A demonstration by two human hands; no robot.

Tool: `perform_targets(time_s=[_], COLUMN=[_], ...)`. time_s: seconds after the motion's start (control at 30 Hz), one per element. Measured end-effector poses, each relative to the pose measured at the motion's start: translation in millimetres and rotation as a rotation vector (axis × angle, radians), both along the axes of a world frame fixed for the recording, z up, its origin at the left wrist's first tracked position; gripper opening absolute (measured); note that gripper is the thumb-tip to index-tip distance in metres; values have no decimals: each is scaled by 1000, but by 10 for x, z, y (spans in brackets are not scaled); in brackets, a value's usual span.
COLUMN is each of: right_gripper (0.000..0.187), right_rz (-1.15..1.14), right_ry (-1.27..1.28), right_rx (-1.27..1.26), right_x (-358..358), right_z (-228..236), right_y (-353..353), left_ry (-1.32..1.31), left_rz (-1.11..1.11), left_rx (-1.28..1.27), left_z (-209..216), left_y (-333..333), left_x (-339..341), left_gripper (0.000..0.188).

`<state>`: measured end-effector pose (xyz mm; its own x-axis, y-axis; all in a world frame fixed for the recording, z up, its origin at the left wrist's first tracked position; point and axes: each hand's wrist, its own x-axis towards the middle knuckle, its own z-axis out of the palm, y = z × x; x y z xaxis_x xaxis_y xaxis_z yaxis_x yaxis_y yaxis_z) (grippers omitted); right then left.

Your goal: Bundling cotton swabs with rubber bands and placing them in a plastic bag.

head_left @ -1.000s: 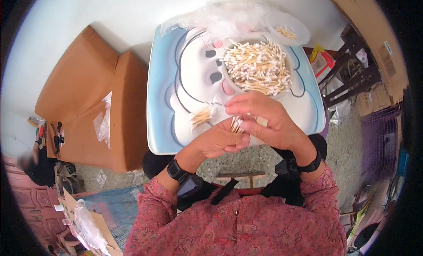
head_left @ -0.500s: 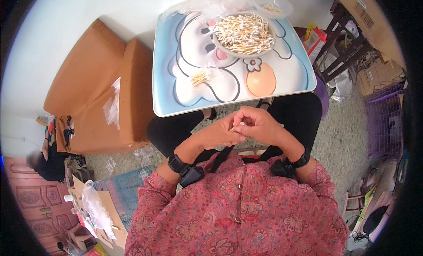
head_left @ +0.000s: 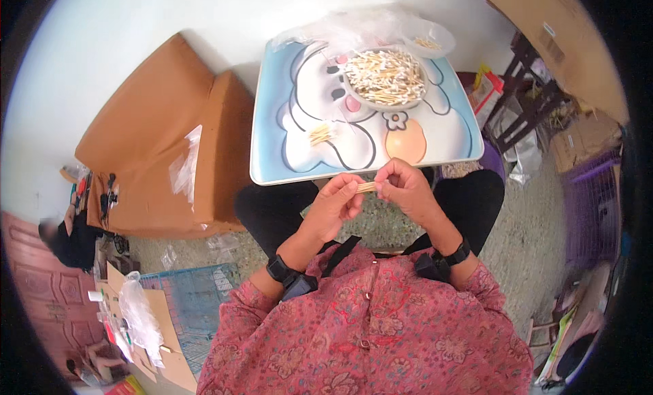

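Note:
Both hands meet in front of the table's near edge, with a small bundle of cotton swabs (head_left: 367,187) stretched level between them. My left hand (head_left: 331,206) pinches one end and my right hand (head_left: 409,192) the other; the swabs' tips are covered by fingers. On the blue and white cartoon-printed table (head_left: 270,153) lies a small loose pile of cotton swabs (head_left: 321,133). Farther back stands a round bowl (head_left: 354,97) heaped with cotton swabs (head_left: 385,75). Behind it, a shallow clear dish (head_left: 445,40) holds a few more swabs (head_left: 426,43).
Thin clear plastic (head_left: 340,29) lies along the table's far edge. A brown covered seat (head_left: 149,143) stands to the left, a purple tub (head_left: 494,165) beneath the table's right side. Cardboard (head_left: 564,41) and a purple wire cage (head_left: 592,198) are at right. Another person (head_left: 71,245) is far left.
My hands have moved forward toward the table and drawn apart, so the swab bundle between them shows more. The whole view has shifted slightly.

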<state>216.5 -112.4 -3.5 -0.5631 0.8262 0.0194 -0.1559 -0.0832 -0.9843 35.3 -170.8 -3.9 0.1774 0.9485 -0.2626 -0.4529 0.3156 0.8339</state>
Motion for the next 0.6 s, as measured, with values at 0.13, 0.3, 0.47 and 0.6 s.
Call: perform_targets(time_s=[0.13, 0.3, 0.47, 0.6], right_gripper=[10, 8, 8, 11], right_rz=[43, 52, 11, 0], right_ry=[66, 61, 49, 52], right_rx=[-49, -80, -49, -72], right_x=[-89, -233, -216, -132], right_z=[-134, -202, -272, -329], right_y=[54, 129, 215, 252], left_ry=[-75, 34, 58, 31], left_rz=[41, 142, 155, 128], left_rx=[-16, -90, -60, -59], left_z=[-106, -187, -260, -237], left_y=[-19, 51, 161, 264], left_x=[-28, 32, 112, 80], left_gripper=[18, 22, 23, 19])
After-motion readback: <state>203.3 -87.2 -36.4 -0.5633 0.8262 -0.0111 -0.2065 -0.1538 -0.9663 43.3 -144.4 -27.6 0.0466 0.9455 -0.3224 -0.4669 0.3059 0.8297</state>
